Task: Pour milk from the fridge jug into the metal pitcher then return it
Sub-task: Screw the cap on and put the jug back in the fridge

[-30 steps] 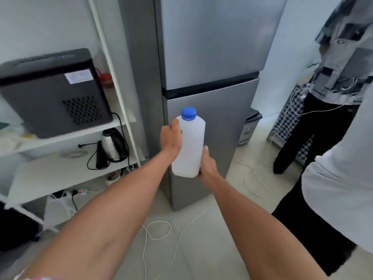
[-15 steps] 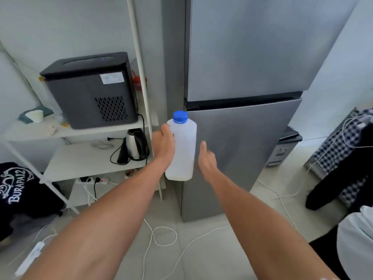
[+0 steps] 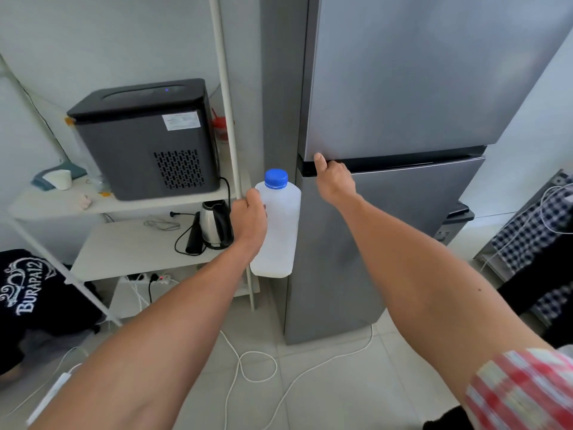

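- The right hand point(image 3: 333, 178), which was beside the milk jug point(image 3: 277, 225) half a second ago, is now reaching up to the fridge point(image 3: 403, 88); its fingers are curling into the dark gap between the upper and lower doors, thumb pointing up.
- This is suggesting the pouring is over and the return step is starting: the door is still closed and is about to be pulled open.
- On the left, a white shelf point(image 3: 130, 243) is holding a black machine point(image 3: 145, 138), a small white cup point(image 3: 62, 179) whose contents cannot be seen, and a kettle point(image 3: 214, 225) with its lid down.
- In the middle, the left hand point(image 3: 249, 220) is gripping the jug alone, fingers wrapped round its side, holding it upright in the air just left of the fridge.
- The jug is wearing its blue cap point(image 3: 276, 178); its walls are looking white throughout, so the milk level cannot be told.
- The metal pitcher is not in view.
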A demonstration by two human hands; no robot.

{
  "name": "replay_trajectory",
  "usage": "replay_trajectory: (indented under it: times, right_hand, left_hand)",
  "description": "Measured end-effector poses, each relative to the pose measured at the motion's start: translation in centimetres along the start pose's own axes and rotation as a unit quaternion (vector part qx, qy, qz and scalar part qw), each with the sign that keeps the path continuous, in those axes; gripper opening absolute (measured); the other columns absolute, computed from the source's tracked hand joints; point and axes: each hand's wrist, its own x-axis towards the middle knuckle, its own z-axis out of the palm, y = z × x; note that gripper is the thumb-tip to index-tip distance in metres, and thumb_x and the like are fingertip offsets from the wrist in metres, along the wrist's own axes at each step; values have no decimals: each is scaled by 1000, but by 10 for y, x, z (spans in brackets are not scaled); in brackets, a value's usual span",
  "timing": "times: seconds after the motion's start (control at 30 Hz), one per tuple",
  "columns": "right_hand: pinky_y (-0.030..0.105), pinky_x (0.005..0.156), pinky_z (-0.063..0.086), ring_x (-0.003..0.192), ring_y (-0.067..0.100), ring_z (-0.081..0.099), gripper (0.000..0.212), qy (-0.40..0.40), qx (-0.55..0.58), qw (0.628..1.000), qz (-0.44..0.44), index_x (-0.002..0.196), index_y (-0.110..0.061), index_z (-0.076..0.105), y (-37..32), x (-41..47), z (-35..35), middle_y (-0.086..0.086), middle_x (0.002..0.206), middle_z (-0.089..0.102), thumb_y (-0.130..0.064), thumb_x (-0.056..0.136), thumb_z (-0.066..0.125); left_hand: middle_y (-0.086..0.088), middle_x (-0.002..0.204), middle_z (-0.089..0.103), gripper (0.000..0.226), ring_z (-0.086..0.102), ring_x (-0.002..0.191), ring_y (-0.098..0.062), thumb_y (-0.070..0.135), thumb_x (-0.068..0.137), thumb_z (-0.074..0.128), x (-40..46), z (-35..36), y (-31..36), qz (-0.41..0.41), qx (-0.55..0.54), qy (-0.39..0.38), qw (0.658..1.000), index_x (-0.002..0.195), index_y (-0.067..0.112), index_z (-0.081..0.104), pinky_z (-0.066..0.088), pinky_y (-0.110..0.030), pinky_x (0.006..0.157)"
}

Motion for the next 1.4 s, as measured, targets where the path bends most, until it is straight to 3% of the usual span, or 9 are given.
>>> replay_trajectory:
  times: [0.17,0.4,0.6,0.73,0.97,1.13,1.27,1.33,1.4]
  right_hand:
    - [43,108,38,132,35,49,72,8,-16,1000,7,140,-3,56,-7,-3,-2,18,144,51,-58,109,23]
    - [42,95,42,125,35,56,73,60,-55,996,33,126,0,62,3,-24,-6,17,138,57,-63,107,29]
    - [35,78,40,94,31,55,69,100,-74,987,105,119,-8,63,4,-55,-27,8,109,61,-70,95,45]
    - [38,90,49,113,35,63,57,152,-67,969,184,128,-12,60,26,-84,-58,10,126,65,-50,86,61]
    - [37,81,54,98,34,67,43,171,-152,948,223,113,-6,60,69,-151,-118,13,110,67,-42,88,60]
    - [37,77,44,96,32,57,26,185,-209,922,268,104,-9,53,90,-188,-146,11,107,58,-35,99,53]
    - [41,81,47,112,36,60,45,238,-172,914,279,127,-1,56,112,-203,-154,18,131,57,-37,103,43]
    - [48,96,44,124,39,52,50,261,-209,902,272,138,1,47,122,-208,-154,22,139,50,-38,108,39]
    - [47,96,44,119,40,53,47,292,-255,888,247,133,1,50,133,-211,-153,22,134,53,-37,109,36]
  left_hand:
    - [5,53,33,37,28,51,-16,26,91,40,1,-4,-4,5,6,-10,1000,57,20,28,24,-28,54]
    - [7,49,37,39,31,50,-18,29,90,40,5,-13,-5,8,17,-38,999,53,21,30,27,-30,56]
    - [6,50,40,40,35,52,-20,30,87,42,0,-15,-8,2,14,-65,998,48,22,35,31,-33,57]
    - [-2,58,47,37,41,56,-21,34,87,42,-7,-11,-17,0,19,-88,996,52,20,41,34,-33,56]
    - [-3,64,54,37,46,59,-24,33,91,43,-39,20,-37,-30,16,-166,986,60,13,47,36,-31,56]
    - [-2,62,52,36,45,54,-20,34,94,43,-68,55,-45,-81,-19,-195,977,65,13,49,36,-30,54]
    - [4,60,53,39,50,62,-22,42,96,41,-89,84,-56,-159,-60,-186,968,63,22,49,42,-32,63]
    - [6,68,53,39,50,61,-13,38,105,42,-101,96,-57,-199,-97,-155,963,70,24,49,43,-20,57]
    - [7,70,56,38,52,60,-10,35,108,43,-110,108,-62,-237,-130,-135,953,73,25,53,41,-16,47]
